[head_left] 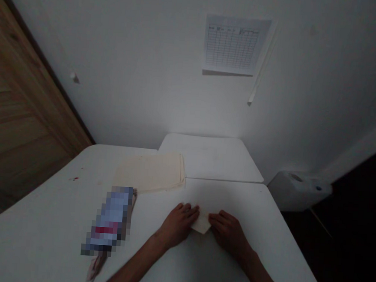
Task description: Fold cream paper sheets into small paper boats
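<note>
My left hand (179, 224) and my right hand (228, 230) rest side by side on a white table (50, 217), near its front middle. Between them lies a small piece of pale folded paper or cloth (201, 222). The fingers of both hands are curled and pressed on its edges, left hand on its left side, right hand on its right. A stack of cream-coloured sheets (152, 171) lies flat on the table, behind and to the left of my hands.
A blurred-out flat object (110, 221) lies left of my hands, with a cord or strap under it. A second white table (211, 157) stands against the wall. A printed chart (232, 44) hangs above. A wooden door (16, 116) is at left, a white appliance (297, 187) at right.
</note>
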Motion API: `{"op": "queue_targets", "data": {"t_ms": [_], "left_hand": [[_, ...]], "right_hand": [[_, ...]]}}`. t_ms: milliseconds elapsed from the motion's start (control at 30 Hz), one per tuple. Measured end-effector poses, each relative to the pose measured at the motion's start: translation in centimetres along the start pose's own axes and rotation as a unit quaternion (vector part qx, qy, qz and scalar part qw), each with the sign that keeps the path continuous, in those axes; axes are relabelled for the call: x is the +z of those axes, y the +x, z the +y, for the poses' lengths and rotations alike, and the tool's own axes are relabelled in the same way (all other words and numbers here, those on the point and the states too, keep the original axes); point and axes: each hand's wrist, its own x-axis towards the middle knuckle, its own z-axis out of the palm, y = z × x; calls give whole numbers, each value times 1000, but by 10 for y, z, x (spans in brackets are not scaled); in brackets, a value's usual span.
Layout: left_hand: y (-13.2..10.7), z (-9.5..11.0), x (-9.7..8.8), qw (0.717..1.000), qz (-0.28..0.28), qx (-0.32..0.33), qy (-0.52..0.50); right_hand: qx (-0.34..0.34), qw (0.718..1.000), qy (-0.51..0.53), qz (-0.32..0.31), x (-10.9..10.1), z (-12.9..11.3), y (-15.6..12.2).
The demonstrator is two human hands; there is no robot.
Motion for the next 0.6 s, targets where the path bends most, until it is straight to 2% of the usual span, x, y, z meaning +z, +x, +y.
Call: {"op": "queue_targets", "data": {"t_ms": [167, 300, 400, 600], "left_hand": [[0, 1, 3, 1000, 14, -15, 1], [-5, 2, 10, 998, 60, -24, -12], [-13, 4, 12, 994, 97, -30, -31], [-35, 6, 6, 989, 125, -38, -71]], "right_hand": [[-1, 1000, 2, 25, 1, 0, -1], [-1, 999, 0, 37, 1, 0, -3], [-4, 999, -6, 42, 2, -1, -5], [2, 999, -8, 48, 3, -1, -8]]}}
